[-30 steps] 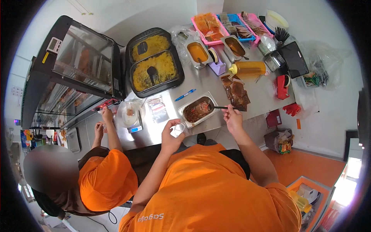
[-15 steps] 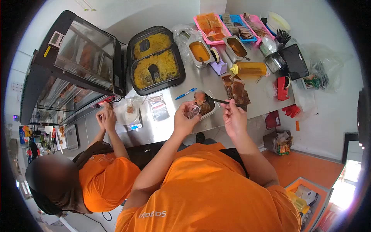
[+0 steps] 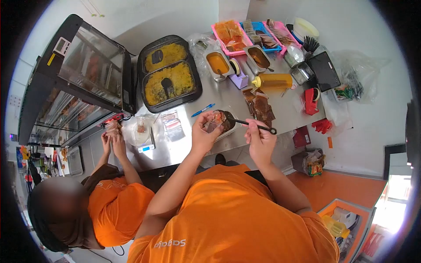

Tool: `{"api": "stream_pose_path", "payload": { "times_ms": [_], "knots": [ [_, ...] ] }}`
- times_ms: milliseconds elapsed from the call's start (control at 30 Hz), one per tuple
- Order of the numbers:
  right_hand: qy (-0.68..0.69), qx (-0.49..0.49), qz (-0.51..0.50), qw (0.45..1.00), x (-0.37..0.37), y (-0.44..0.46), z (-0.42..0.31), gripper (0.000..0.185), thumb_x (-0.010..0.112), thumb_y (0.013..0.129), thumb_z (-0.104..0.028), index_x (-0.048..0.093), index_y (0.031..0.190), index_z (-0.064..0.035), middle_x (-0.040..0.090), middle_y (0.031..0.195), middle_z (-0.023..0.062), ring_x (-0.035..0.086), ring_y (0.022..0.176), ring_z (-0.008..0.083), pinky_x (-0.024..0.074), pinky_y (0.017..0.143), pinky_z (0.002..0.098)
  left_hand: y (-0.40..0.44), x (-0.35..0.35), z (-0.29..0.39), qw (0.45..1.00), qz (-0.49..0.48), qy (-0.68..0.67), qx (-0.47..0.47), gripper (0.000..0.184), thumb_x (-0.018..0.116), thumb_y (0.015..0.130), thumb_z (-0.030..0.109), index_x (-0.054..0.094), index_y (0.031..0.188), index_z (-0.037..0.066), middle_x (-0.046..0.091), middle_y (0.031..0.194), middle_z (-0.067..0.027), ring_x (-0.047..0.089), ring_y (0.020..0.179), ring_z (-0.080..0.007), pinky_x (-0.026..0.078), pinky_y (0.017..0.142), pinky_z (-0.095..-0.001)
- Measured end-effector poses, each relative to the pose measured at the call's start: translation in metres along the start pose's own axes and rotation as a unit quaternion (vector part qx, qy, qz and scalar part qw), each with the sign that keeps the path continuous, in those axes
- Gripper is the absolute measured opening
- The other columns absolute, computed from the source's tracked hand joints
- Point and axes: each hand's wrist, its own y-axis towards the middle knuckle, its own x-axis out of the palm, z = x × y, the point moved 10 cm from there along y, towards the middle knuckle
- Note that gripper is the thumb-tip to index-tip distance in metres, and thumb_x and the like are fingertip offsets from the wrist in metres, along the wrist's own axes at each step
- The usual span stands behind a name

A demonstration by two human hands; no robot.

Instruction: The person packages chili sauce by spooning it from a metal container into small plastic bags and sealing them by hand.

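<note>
My left hand [image 3: 204, 133] is closed around a small clear plastic cup [image 3: 213, 127] with reddish-brown food showing at its top. My right hand [image 3: 259, 140] grips the handle of a black spoon [image 3: 250, 123], whose far end reaches to the cup's mouth. Beneath both, mostly hidden by my left hand and the cup, a pale tub [image 3: 228, 133] stands near the counter's front edge. Flat packets of brown sauce [image 3: 262, 106] lie just beyond the spoon, and a blue pen [image 3: 203, 109] rests to the left of the cup.
A black tray of yellow food [image 3: 169, 85] and a glass display warmer [image 3: 94, 65] stand left. Metal pans [image 3: 218, 64], a squeeze bottle [image 3: 274, 81], a tape dispenser [image 3: 311, 101] and packet baskets [image 3: 230, 37] line the back. A co-worker's hands [image 3: 114, 142] work beside a scale [image 3: 147, 148].
The spoon's far end has moved left from over the tub to the cup's mouth. More reddish food now shows at the cup. The view has shifted slightly.
</note>
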Motion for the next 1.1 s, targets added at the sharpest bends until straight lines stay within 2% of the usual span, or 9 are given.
{"api": "stream_pose_path", "payload": {
  "times_ms": [67,167,267,467,567,867,967,1067,1100],
  "knots": [
    [-0.11,-0.107,-0.039,0.987,0.015,-0.005,-0.043,0.015,0.07,0.104,-0.006,0.075,0.114,0.0035,0.077,0.103,0.0122,0.071,0.078,0.0153,0.0572,0.065,0.026,-0.001,0.002,0.005,1.0,0.003,-0.012,-0.016,0.055,0.082,0.086,-0.002,0.06,0.136,0.006,0.065,0.123,-0.0047,0.065,0.114,-0.0141,0.056,0.101,-0.0328],
    [-0.164,-0.255,-0.094,0.948,0.039,-0.012,-0.078,0.017,0.076,0.097,0.0,0.075,0.114,0.0018,0.077,0.103,0.013,0.075,0.085,0.0234,0.0604,0.073,0.0305,0.002,0.003,0.011,1.0,-0.006,-0.014,0.021,0.057,0.081,0.086,-0.004,0.059,0.138,0.006,0.062,0.122,-0.0034,0.063,0.115,-0.0139,0.056,0.1,-0.0308],
    [-0.239,-0.354,-0.11,0.897,0.057,-0.02,-0.108,0.02,0.08,0.091,-0.001,0.075,0.111,-0.0006,0.076,0.103,0.0139,0.075,0.086,0.0295,0.0599,0.074,0.035,0.002,0.001,0.013,0.998,0.003,-0.064,0.013,0.058,0.08,0.087,-0.004,0.059,0.14,0.006,0.062,0.118,-0.0023,0.063,0.112,-0.013,0.057,0.099,-0.0301],
    [-0.257,-0.399,-0.139,0.869,0.074,-0.023,-0.126,0.023,0.083,0.086,-0.002,0.075,0.108,-0.0017,0.077,0.102,0.0122,0.073,0.086,0.0313,0.059,0.073,0.0381,0.002,-0.003,0.029,0.997,0.026,-0.069,0.035,0.062,0.08,0.085,-0.006,0.057,0.142,0.002,0.062,0.105,-0.0011,0.062,0.103,-0.0121,0.052,0.095,-0.0287],
    [-0.256,-0.392,-0.132,0.873,0.075,-0.024,-0.131,0.021,0.083,0.086,-0.002,0.076,0.106,-0.0019,0.078,0.1,0.0125,0.074,0.086,0.031,0.0591,0.074,0.0385,0.005,-0.005,0.026,0.994,0.023,-0.099,0.038,0.06,0.079,0.085,-0.006,0.059,0.14,0.003,0.063,0.111,-0.0008,0.064,0.106,-0.0107,0.055,0.092,-0.027],
    [-0.23,-0.362,-0.129,0.894,0.074,-0.018,-0.132,0.016,0.08,0.09,0.001,0.077,0.105,-0.0001,0.078,0.097,0.0148,0.075,0.085,0.032,0.059,0.076,0.0358,0.006,-0.016,0.028,0.995,0.041,-0.059,0.063,0.062,0.084,0.083,0.001,0.06,0.14,0.003,0.066,0.122,-0.0054,0.066,0.102,-0.0128,0.052,0.096,-0.0286],
    [-0.207,-0.296,-0.114,0.925,0.064,-0.009,-0.116,0.013,0.078,0.093,0.0,0.078,0.107,0.0028,0.079,0.097,0.013,0.075,0.086,0.0254,0.0588,0.075,0.0336,0.004,-0.018,0.031,0.995,0.048,-0.059,0.067,0.062,0.085,0.083,0.002,0.06,0.14,0.003,0.066,0.127,-0.0067,0.066,0.102,-0.0127,0.053,0.096,-0.0289],
    [-0.133,-0.138,-0.063,0.979,0.045,0.006,-0.085,0.015,0.075,0.1,-0.005,0.077,0.109,0.0067,0.079,0.097,0.0096,0.074,0.084,0.0161,0.0581,0.073,0.0311,0.001,-0.024,0.031,0.994,0.066,-0.055,0.071,0.061,0.083,0.086,0.001,0.059,0.141,0.005,0.067,0.118,-0.0032,0.062,0.098,-0.0095,0.05,0.089,-0.025],
    [-0.172,-0.143,-0.06,0.973,0.04,0.01,-0.08,0.022,0.07,0.105,-0.012,0.078,0.108,0.0082,0.079,0.096,0.0064,0.069,0.079,0.0101,0.0561,0.07,0.0284,-0.001,-0.028,0.029,0.994,0.067,-0.059,0.069,0.06,0.083,0.086,0.001,0.06,0.141,0.006,0.067,0.12,-0.0035,0.062,0.1,-0.0097,0.05,0.09,-0.0257]
  ]
}}
